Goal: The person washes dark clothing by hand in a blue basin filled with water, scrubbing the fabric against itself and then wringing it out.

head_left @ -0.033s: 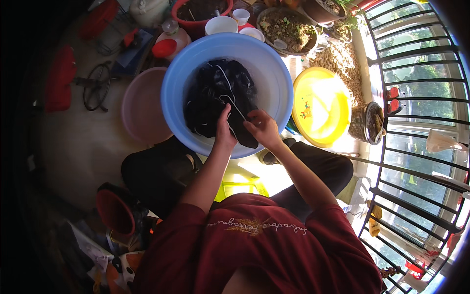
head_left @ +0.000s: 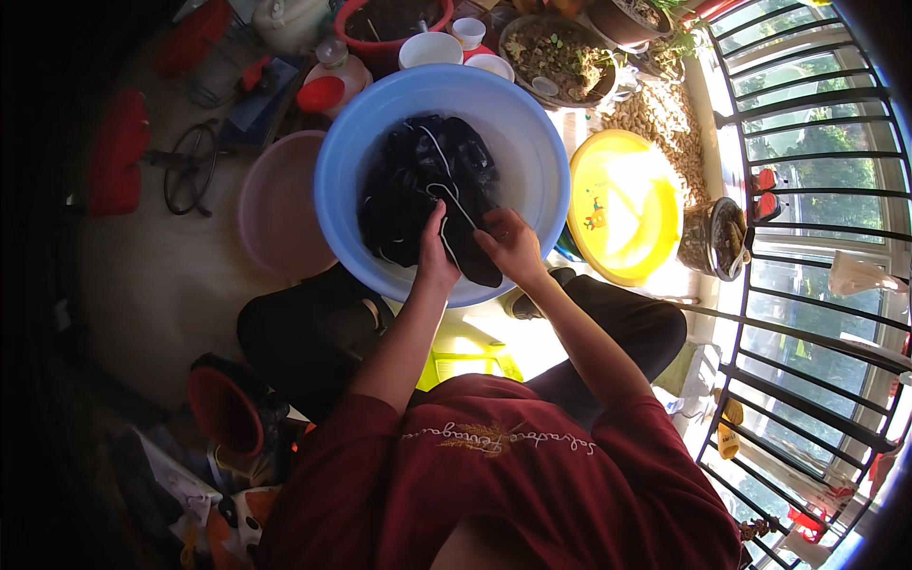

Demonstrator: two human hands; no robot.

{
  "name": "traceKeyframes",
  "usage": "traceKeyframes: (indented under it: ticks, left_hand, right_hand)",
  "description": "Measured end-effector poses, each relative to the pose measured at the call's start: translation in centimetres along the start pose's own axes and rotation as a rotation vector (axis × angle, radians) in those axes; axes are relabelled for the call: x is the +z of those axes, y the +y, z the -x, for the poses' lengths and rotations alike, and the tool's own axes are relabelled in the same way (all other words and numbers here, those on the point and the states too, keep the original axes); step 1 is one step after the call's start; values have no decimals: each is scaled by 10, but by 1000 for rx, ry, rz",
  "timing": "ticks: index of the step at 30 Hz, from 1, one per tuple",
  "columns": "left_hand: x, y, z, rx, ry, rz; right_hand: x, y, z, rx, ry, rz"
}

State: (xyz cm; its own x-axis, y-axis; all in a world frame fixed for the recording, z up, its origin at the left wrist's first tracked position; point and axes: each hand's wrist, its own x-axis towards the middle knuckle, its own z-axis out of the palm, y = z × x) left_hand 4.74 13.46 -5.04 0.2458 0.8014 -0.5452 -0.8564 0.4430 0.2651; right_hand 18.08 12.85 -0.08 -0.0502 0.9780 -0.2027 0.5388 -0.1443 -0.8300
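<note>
A large light-blue basin [head_left: 340, 161] stands in front of me with a wet black garment [head_left: 399, 176] bunched inside it. A thin white cord or piping [head_left: 460, 202] runs along the cloth. My left hand [head_left: 435, 255] is closed on the garment near the basin's front rim, with the thumb pointing up. Opposite it, my right hand [head_left: 511, 245] pinches the black cloth beside the white line. Between the two hands a fold of the garment hangs toward the near rim. The garment's exact kind cannot be made out.
A yellow basin [head_left: 589, 247] stands right of the blue one, and a pink basin [head_left: 275, 204] left. Plant pots [head_left: 556, 57] and white bowls [head_left: 430, 49] crowd the far side. Black railings [head_left: 807, 157] line the window at right. A yellow-green plastic object [head_left: 465, 367] lies below my forearms.
</note>
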Motion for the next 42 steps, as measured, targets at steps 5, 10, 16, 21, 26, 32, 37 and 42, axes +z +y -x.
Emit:
traceKeyframes:
  ticks: [5,10,16,21,26,32,37,42]
  left_hand:
    - [-4,-2,7,32,34,-31]
    - [-15,-1,9,45,163,-121]
    - [36,90,27,255,43,146]
    - [54,138,35,423,-123,103]
    - [-9,92,22,374,140,151]
    - [-29,71,25,218,191,97]
    - [-22,80,27,255,104,-3]
    - [-5,116,20,186,-86,105]
  right_hand:
    - [25,-6,-20,-253,181,300]
    - [34,13,-64,29,-56,178]
    - [-6,14,-114,234,-405,-1581]
    - [-24,-21,-100,70,-479,-1995]
    - [18,18,-68,356,-374,-1878]
    - [28,41,-53,425,-421,-1783]
    - [18,36,-54,345,-501,-1782]
    - [16,17,-56,256,-477,-1666]
